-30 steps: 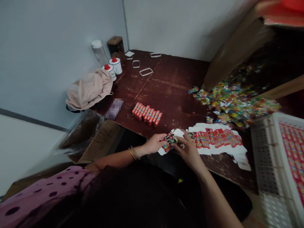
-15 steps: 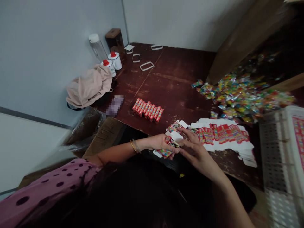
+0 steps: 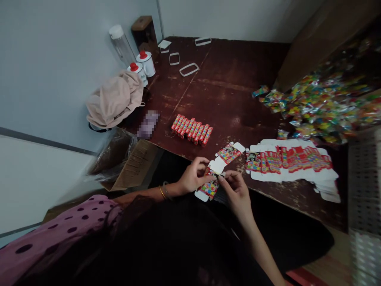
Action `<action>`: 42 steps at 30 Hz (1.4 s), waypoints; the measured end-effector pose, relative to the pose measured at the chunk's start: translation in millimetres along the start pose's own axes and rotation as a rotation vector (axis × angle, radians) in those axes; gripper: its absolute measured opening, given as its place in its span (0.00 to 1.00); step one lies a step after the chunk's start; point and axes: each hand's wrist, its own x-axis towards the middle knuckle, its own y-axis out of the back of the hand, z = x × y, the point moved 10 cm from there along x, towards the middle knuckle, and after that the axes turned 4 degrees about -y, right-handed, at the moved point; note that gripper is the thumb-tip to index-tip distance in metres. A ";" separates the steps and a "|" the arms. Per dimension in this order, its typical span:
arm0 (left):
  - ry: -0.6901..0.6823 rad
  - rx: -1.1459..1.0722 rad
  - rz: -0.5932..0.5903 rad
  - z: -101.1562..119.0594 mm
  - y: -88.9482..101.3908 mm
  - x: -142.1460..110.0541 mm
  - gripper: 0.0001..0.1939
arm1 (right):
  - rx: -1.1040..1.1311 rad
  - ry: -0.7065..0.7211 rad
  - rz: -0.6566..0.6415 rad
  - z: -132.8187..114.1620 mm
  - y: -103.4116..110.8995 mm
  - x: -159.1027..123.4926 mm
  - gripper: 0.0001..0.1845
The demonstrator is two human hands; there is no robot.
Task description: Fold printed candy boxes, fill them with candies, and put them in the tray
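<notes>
Between my two hands is a small printed carton (image 3: pixel 212 190), red with coloured dots, its white end flaps sticking out. My left hand (image 3: pixel 192 176) grips its left side, thumb across the front. The fingertips of my right hand (image 3: pixel 237 188) pinch its right edge near the top. Just beyond lies a single flat carton (image 3: pixel 230 152) on the table. To the right, a fanned row of flat cartons (image 3: pixel 293 159) overlaps along the table's front edge. A block of folded red boxes (image 3: pixel 192 130) stands farther left.
Wrapped candies (image 3: pixel 315 105) spill from a tipped cardboard box (image 3: pixel 303 47) at the right, beside a white plastic crate (image 3: pixel 364 182). Lidded mugs (image 3: pixel 145 63), a beige cloth bag (image 3: pixel 114 99) and a blurred purple item (image 3: pixel 148 124) occupy the left side. White loops (image 3: pixel 189 69) lie at the back.
A carton has come away from the fanned row and lies alone behind my hands. My right hand has moved from spread over the held carton to pinching its edge. The view has shifted.
</notes>
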 end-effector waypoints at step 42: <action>0.488 -0.605 -0.373 -56.7 -31.4 -71.5 0.18 | -0.660 0.134 -0.394 16.5 -43.2 -51.9 0.24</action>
